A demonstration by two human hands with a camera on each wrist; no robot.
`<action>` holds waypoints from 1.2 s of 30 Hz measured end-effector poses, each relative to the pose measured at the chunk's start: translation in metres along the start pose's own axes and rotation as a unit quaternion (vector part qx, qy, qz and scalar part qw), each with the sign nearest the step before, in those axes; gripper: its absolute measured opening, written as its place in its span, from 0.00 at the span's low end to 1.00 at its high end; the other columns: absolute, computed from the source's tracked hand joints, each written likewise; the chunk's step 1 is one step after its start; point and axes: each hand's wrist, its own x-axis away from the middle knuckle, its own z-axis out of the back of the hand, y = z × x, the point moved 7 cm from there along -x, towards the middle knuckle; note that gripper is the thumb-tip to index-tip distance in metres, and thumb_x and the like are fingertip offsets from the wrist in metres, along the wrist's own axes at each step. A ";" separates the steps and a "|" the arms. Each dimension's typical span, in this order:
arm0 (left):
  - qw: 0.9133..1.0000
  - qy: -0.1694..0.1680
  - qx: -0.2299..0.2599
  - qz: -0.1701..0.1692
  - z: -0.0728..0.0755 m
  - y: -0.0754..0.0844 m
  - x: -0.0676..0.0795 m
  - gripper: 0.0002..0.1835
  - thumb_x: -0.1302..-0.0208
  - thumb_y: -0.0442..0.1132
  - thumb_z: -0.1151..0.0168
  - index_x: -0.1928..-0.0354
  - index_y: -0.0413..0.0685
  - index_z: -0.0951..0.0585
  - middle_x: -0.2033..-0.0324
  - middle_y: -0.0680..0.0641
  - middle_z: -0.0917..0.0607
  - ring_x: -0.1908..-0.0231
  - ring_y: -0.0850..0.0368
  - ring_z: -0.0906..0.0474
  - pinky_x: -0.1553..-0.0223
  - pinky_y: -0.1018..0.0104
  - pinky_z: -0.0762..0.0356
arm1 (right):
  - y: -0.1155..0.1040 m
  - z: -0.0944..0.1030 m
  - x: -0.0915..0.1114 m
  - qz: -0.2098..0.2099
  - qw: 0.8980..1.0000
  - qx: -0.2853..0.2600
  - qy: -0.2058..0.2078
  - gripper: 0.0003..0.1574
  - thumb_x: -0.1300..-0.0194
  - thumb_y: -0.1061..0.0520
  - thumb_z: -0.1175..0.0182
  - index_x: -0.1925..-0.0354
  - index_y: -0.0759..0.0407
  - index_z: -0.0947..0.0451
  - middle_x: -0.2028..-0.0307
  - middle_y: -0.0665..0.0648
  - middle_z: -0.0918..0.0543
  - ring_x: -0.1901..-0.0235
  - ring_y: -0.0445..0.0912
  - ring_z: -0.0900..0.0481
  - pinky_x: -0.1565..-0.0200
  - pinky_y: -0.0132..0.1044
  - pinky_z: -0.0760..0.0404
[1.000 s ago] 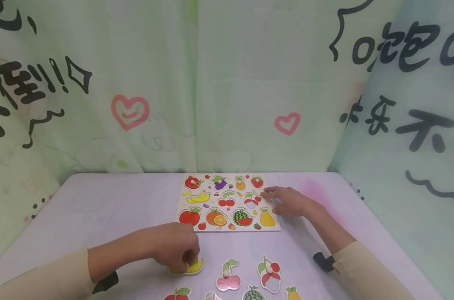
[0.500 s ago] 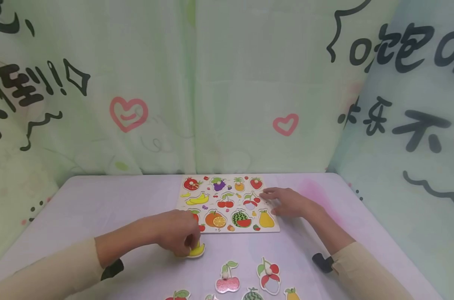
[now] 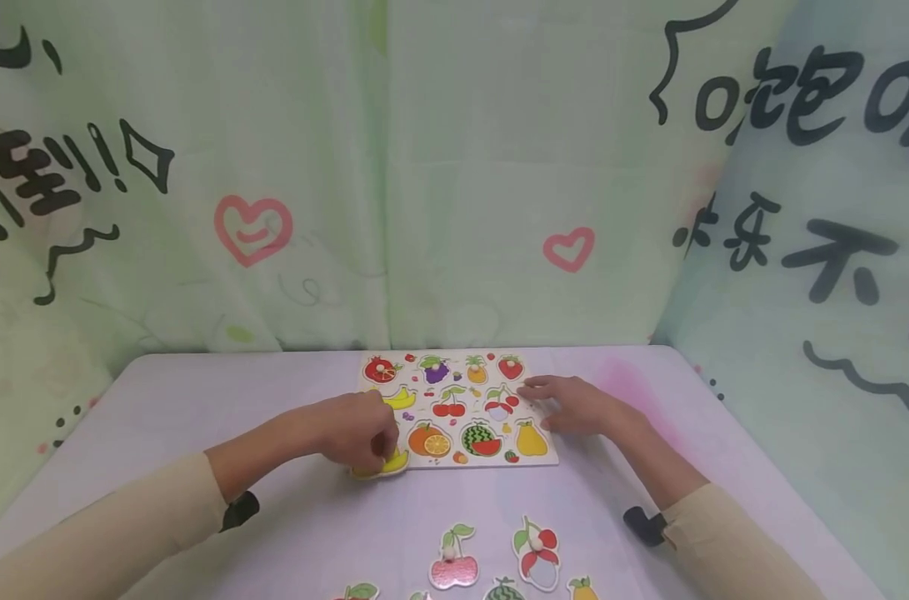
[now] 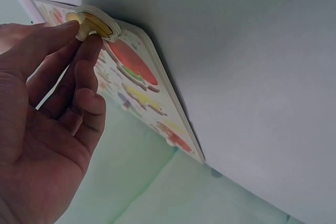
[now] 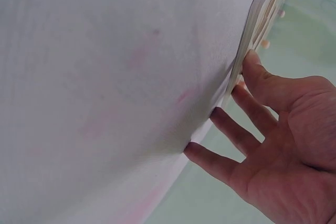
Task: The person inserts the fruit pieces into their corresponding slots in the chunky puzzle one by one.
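My left hand [image 3: 357, 429] pinches the small knob of a banana puzzle piece [image 4: 100, 24] between thumb and fingers. The piece [image 3: 391, 463] overlaps the near left corner of the fruit puzzle board [image 3: 454, 458] in the head view, and the left wrist view has it close over the board's edge, beside the red apple picture [image 4: 134, 59]. At the board's right edge, my right hand [image 3: 574, 406] rests with fingers spread; in the right wrist view its thumb touches the board's side [image 5: 247, 51] and other fingertips reach the tabletop.
Loose knobbed pieces lie on the near table: a cherry piece [image 3: 454, 560], a red-and-white fruit piece [image 3: 538, 554], and, cut by the frame's bottom, an apple piece [image 3: 360, 592], a watermelon piece [image 3: 504, 592] and a yellow piece [image 3: 582, 590]. Printed curtains [image 3: 454, 208] stand behind the table.
My left hand has carried the banana piece from the near table forward to the board's near left corner. The right hand has stayed at the board's right edge.
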 end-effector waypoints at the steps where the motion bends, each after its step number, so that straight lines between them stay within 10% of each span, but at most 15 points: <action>1: 1.000 0.001 -0.001 0.002 0.001 -0.001 -0.002 0.02 0.40 0.42 0.23 0.65 0.57 0.08 0.72 0.61 0.13 0.68 0.64 0.21 0.60 0.69 0.18 | 0.000 0.000 0.000 0.001 1.000 0.000 0.000 0.40 0.33 0.58 0.30 0.25 0.48 0.29 0.23 0.58 0.32 0.24 0.65 0.38 0.35 0.59 0.23; 36: 0.996 0.064 -0.013 0.056 0.028 -0.051 -0.055 0.04 0.36 0.38 0.26 0.60 0.50 0.09 0.67 0.53 0.13 0.63 0.59 0.20 0.59 0.67 0.15 | -0.003 0.000 0.003 -0.013 1.000 -0.007 -0.005 0.41 0.33 0.57 0.30 0.25 0.46 0.29 0.23 0.57 0.33 0.23 0.64 0.39 0.37 0.56 0.20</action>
